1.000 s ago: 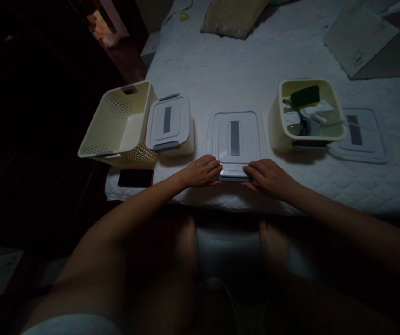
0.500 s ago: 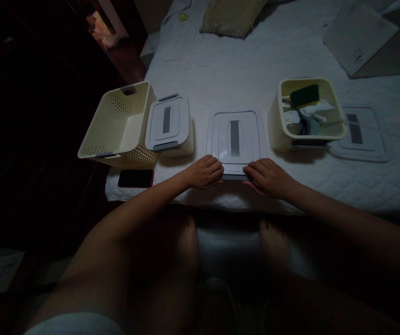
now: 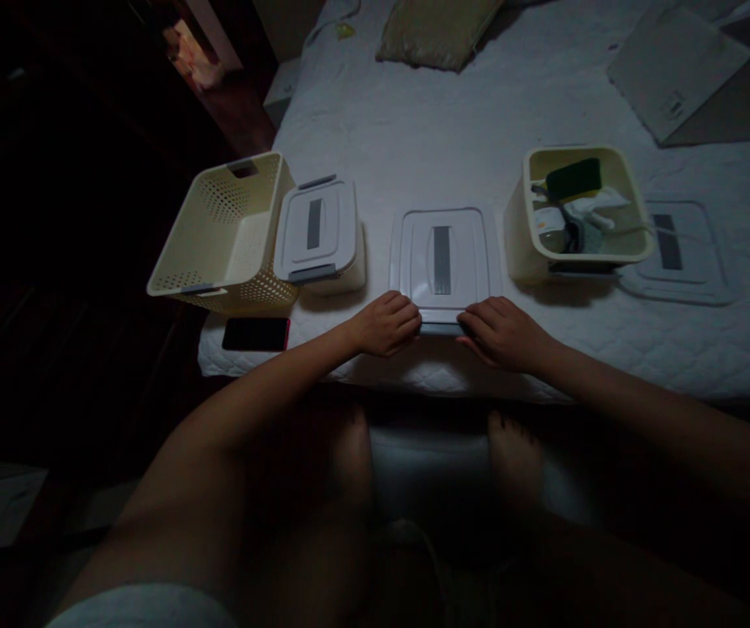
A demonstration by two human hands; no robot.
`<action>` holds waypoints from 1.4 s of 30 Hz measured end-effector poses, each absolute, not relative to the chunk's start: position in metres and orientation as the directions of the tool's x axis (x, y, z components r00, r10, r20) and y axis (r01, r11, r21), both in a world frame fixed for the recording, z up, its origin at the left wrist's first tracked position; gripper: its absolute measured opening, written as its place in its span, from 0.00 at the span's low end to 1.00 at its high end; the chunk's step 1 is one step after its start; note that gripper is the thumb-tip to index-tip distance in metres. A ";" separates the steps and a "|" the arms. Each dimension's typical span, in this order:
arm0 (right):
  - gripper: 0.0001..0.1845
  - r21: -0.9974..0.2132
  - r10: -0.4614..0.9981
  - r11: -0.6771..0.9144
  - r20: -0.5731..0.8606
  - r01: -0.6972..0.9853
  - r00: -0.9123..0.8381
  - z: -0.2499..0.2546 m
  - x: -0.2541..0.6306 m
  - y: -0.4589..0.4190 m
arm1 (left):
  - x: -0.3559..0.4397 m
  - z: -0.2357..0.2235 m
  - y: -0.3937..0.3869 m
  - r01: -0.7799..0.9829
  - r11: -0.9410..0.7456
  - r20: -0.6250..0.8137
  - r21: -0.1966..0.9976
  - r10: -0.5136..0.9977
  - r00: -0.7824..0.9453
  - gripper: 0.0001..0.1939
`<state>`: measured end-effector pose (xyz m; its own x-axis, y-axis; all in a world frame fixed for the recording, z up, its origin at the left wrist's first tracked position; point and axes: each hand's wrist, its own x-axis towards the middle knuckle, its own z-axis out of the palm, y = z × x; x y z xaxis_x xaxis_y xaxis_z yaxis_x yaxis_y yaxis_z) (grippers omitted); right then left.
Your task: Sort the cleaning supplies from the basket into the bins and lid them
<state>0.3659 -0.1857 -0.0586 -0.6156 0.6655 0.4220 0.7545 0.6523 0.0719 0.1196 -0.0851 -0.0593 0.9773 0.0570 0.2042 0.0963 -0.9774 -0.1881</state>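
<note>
Directly in front of me is a storage box with a pale grey lid (image 3: pixel 480 262), a darker grey strip in the lid's middle. Along its front edge runs a grey clasp (image 3: pixel 440 329). My left hand (image 3: pixel 388 323) has its fingers curled over the front left part of that clasp edge. At the right part of the same edge, my right hand (image 3: pixel 502 331) grips with fingers on top and thumb below. A short stretch of clasp shows between the hands. The lid looks level, and the box body beneath is mostly hidden from above.
To the left stand a cream perforated basket (image 3: pixel 237 227) and a smaller lidded box (image 3: pixel 336 218), with a phone (image 3: pixel 255 334) before them. On the right, an open cream bin (image 3: pixel 519 235) holds a sponge and other items. A loose lid (image 3: pixel 695 253) lies beside it. Further back is a carton (image 3: pixel 682 78).
</note>
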 end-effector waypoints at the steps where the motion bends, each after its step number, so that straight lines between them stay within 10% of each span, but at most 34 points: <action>1: 0.15 0.073 0.662 0.654 0.425 0.753 -0.617 -0.059 0.366 -0.186 | 0.120 -0.058 -0.085 0.097 -0.979 0.205 -0.178 0.059 0.977 0.16; 10: 0.15 0.018 0.613 0.703 0.492 0.711 -0.618 -0.048 0.372 -0.171 | 0.132 -0.045 -0.071 0.126 -0.987 0.237 -0.103 0.098 0.967 0.18; 23: 0.15 -0.237 0.842 0.402 0.476 0.884 -0.255 -0.031 0.383 -0.079 | 0.180 -0.039 0.008 0.650 -0.742 0.389 0.164 0.654 0.649 0.21; 31: 0.19 -0.401 0.978 0.000 0.192 0.916 0.084 -0.017 0.384 -0.023 | 0.217 -0.069 0.073 0.729 -0.593 0.312 0.341 0.803 0.508 0.24; 35: 0.22 -0.411 0.989 -0.075 0.087 0.909 0.120 -0.024 0.385 -0.015 | 0.221 -0.079 0.093 0.604 -0.708 0.215 0.367 0.696 0.685 0.21; 42: 0.24 -0.436 0.987 -0.127 0.037 0.891 0.159 -0.032 0.388 -0.002 | 0.226 -0.073 0.090 0.706 -0.464 0.169 0.535 0.878 0.449 0.14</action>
